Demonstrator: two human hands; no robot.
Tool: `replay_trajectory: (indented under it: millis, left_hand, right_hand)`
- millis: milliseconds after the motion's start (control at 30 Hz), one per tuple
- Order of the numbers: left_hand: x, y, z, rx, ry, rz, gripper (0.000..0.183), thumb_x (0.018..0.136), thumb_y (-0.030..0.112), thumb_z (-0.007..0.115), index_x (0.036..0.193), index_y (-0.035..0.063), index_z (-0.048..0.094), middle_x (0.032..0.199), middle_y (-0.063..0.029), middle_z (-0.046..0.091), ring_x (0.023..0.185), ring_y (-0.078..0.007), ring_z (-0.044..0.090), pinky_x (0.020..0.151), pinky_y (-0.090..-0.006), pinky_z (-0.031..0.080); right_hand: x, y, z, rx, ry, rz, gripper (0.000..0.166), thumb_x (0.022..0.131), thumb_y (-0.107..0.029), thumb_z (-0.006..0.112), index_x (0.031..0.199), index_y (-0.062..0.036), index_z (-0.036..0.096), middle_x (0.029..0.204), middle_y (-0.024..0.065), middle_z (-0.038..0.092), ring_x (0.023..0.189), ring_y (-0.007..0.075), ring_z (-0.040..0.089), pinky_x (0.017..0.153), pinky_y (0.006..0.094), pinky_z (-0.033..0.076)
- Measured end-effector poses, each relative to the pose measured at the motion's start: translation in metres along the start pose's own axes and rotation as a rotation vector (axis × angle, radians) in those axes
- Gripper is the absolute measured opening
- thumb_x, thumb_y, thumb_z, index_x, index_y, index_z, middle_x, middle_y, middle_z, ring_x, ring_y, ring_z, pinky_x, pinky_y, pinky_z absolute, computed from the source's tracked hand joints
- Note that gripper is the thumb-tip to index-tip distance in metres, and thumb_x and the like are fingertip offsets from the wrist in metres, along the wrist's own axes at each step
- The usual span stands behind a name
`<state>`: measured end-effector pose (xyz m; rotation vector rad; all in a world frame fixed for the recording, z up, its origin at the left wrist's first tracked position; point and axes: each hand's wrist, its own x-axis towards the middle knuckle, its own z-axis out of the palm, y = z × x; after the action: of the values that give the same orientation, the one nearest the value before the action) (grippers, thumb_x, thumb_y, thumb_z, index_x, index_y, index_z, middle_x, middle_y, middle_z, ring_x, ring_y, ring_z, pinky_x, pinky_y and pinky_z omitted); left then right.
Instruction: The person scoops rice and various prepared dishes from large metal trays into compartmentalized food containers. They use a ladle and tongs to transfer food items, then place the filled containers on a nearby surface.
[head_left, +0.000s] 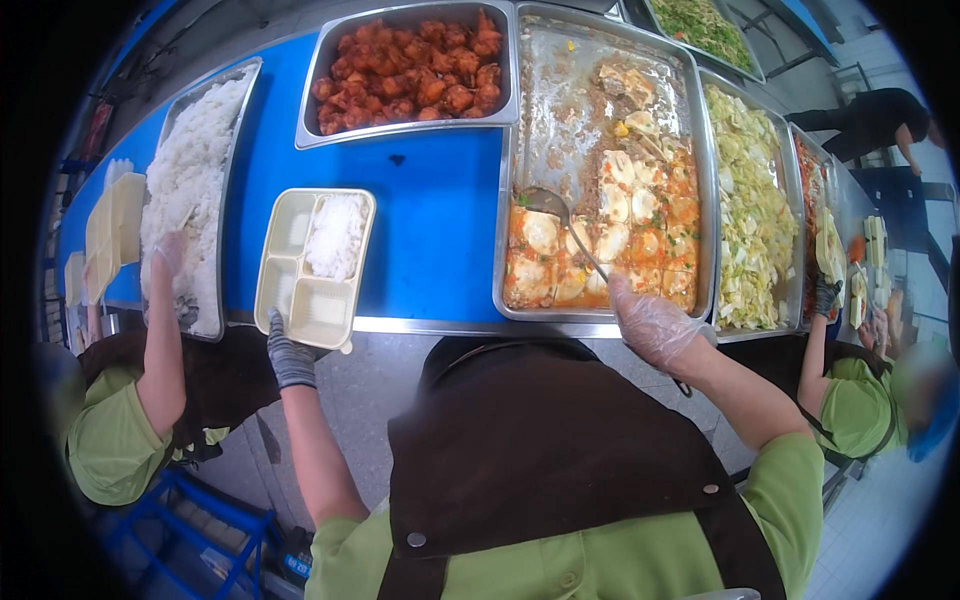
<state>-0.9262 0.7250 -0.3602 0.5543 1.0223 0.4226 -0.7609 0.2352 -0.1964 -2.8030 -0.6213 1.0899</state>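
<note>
My left hand (291, 352), in a grey knitted glove, grips the near edge of a cream compartment tray (322, 319). White rice (337, 238) fills its far right compartment; the other compartments hold no food. My right hand (656, 326), in a clear plastic glove, is closed around the handle of a metal serving spoon (550, 204). The spoon's bowl lies in a large steel pan (501, 247) at the left edge of a layered dish cut into squares, with pale slices, orange sauce and green bits (649, 244). The far left part of that pan shows bare, smeared metal.
Fried chicken pieces (409, 67) fill a steel pan beyond the tray. A rice pan (238, 157) stands left, with a co-worker's gloved hand (171, 251) at it. Chopped cabbage (750, 202) is on the right. Another co-worker's gloved hand (827, 296) holds a filled tray farther right.
</note>
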Motion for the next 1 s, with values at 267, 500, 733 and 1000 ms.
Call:
replay_trajectory:
  millis: [267,500,733,1000]
  left_hand:
    - [-0.046,-0.046,0.039,-0.091,-0.149,0.139,0.053,0.094,0.032,0.053,0.134,0.0000,0.040,0.130,-0.0154,0.051,0.117,-0.0289,0.053,0.099,-0.0436,0.045]
    - [-0.095,-0.055,0.112,-0.046,-0.155,0.203,0.051,0.094,0.032,0.055,0.132,0.0003,0.042,0.126,-0.0161,0.053,0.114,-0.0273,0.054,0.098,-0.0417,0.046]
    - [-0.106,-0.070,0.165,0.063,-0.269,0.334,0.047,0.090,0.031,0.062,0.124,0.0020,0.049,0.116,-0.0124,0.059,0.102,-0.0214,0.061,0.085,-0.0354,0.055]
    - [-0.133,-0.122,0.221,-0.029,-0.468,0.044,0.047,0.094,0.028,0.057,0.130,0.0017,0.042,0.123,-0.0135,0.055,0.109,-0.0224,0.057,0.088,-0.0331,0.053]
  right_hand:
    - [-0.009,-0.020,0.007,0.212,-0.151,0.051,0.031,0.099,-0.023,0.034,0.119,-0.0001,0.037,0.071,0.0253,0.060,0.067,0.0401,0.062,0.058,0.0482,0.048]
    - [-0.004,0.009,0.013,0.991,-0.206,0.025,0.034,0.099,-0.030,0.044,0.121,-0.0052,0.048,0.055,-0.0016,0.042,0.039,0.0093,0.044,0.035,0.0250,0.036]
    - [-0.055,0.011,-0.008,1.381,-0.075,0.009,0.032,0.097,-0.026,0.048,0.118,-0.0033,0.054,0.053,-0.0070,0.036,0.036,0.0005,0.034,0.031,0.0147,0.028]
    - [-0.059,-0.016,0.019,0.256,0.501,-0.266,0.033,0.096,-0.023,0.049,0.127,-0.0118,0.047,0.063,0.0093,0.057,0.051,0.0270,0.055,0.048,0.0354,0.046]
